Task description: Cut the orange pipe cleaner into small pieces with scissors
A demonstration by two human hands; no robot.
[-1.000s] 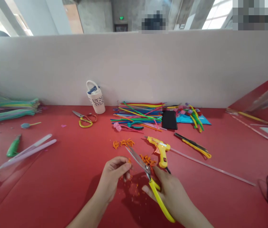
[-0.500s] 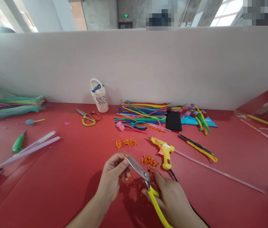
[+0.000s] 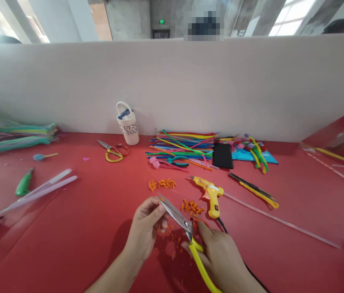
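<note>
My right hand (image 3: 217,254) is wrapped round the handles of a pair of scissors (image 3: 176,215) with yellow and red grips. Their blades point up and left, slightly parted at the tips. Between the thumb and forefinger of my left hand (image 3: 146,224) is a small orange piece (image 3: 162,200), right at the blade tips; most of it is hidden by the fingers. Orange scraps (image 3: 172,240) lie scattered on the red table below the blades. Just beyond the scissors are a pile of small orange pieces (image 3: 192,207) and another orange pile (image 3: 167,183) farther back.
A yellow glue gun (image 3: 211,195) lies right of the piles, its cord running beneath my right arm. Behind are pipe cleaners (image 3: 181,144), a black phone (image 3: 223,155), a white tumbler (image 3: 128,128) and spare scissors (image 3: 114,152). A long glue stick (image 3: 281,220) stretches right.
The scissor blades look slightly more parted at the tips. Both hands stay in nearly the same place, and the things on the table have not moved.
</note>
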